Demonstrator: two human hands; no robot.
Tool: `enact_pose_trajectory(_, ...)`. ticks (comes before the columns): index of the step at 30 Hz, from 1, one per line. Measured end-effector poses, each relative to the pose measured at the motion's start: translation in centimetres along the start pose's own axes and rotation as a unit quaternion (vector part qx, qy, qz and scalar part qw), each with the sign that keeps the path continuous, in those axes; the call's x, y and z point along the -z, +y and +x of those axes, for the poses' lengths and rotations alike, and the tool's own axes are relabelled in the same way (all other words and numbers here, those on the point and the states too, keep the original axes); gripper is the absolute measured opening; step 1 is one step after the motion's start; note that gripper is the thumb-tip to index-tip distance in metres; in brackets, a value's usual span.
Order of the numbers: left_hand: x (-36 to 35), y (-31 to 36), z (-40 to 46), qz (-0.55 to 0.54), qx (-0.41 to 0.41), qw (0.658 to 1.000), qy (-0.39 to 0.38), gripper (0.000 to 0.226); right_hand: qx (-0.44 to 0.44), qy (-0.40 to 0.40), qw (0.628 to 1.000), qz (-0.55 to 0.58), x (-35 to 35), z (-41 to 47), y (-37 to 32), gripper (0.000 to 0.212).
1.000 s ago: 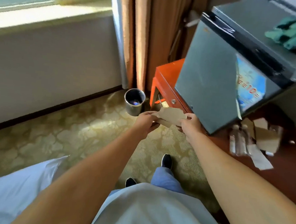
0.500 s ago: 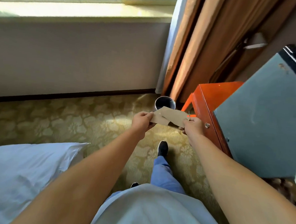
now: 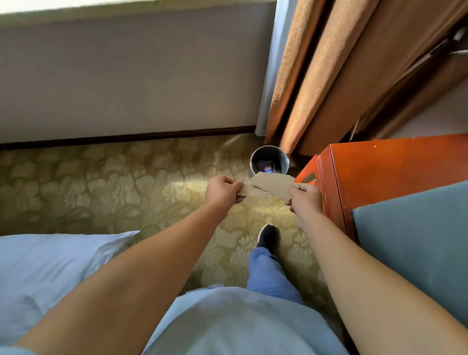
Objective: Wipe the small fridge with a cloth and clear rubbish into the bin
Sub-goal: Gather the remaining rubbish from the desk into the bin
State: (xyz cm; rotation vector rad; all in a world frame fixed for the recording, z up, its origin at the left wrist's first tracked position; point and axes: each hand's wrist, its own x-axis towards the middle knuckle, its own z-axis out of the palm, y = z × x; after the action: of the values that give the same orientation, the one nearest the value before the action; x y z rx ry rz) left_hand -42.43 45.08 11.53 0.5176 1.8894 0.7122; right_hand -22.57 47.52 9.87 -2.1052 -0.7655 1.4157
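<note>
Over patterned carpet (image 3: 124, 182), cardboard scraps (image 3: 265, 185) pinched between left hand (image 3: 222, 191) and right hand (image 3: 305, 198), short of the bin (image 3: 269, 160); release above its rim likely next.

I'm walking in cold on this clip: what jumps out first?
Two hands, left hand and right hand, hold torn cardboard pieces between them at mid-frame. Just beyond stands a small metal bin on the carpet by the curtain. A bright orange cabinet sits to the right.

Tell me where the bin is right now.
The bin stands on the carpet at upper centre of the head view, at the foot of the curtain, just left of the orange cabinet.
</note>
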Motion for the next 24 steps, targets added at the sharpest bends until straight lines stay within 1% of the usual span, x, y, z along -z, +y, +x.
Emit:
enact_pose_trajectory(4, -2.7, 2.8, 3.8, 0.048, -0.012, 0.999, 0.005, 0.012, -0.016, -0.006, 1.000, -0.024, 0.4, 5.0, -2.7, 0.021)
enact_pose_trajectory(7, -4.0, 4.0, 6.7, 0.042, -0.005, 0.999, 0.006, 0.015, -0.037, -0.008, 0.999, -0.024, -0.1, 7.9, -4.1, 0.024)
enact_pose_trajectory(11, -5.8, 4.5, 11.3, 0.026, 0.016, 0.999, -0.009, 0.016, -0.077, -0.019, 0.997, -0.016, -1.6, 11.4, -4.8, 0.037)
enact_pose_trajectory(16, -7.8, 4.3, 18.4, 0.031, 0.044, 0.998, -0.029, 0.016, -0.126, -0.023, 0.992, -0.011, -4.8, 16.4, -5.1, 0.037)
enact_pose_trajectory(18, -8.5, 4.2, 21.4, 0.040, 0.056, 0.997, -0.031, 0.016, -0.152, -0.025, 0.988, 0.012, -6.2, 18.5, -4.9, 0.032)
enact_pose_trajectory(21, -10.0, 3.7, 26.1, 0.060, 0.084, 0.994, -0.036, 0.015, -0.193, -0.022, 0.980, 0.049, -8.3, 21.9, -4.4, 0.017)
enact_pose_trajectory(24, -11.9, 2.5, 30.5, 0.121, 0.091, 0.987, -0.047, 0.008, -0.224, -0.013, 0.970, 0.089, -10.3, 25.7, -3.1, 0.011)
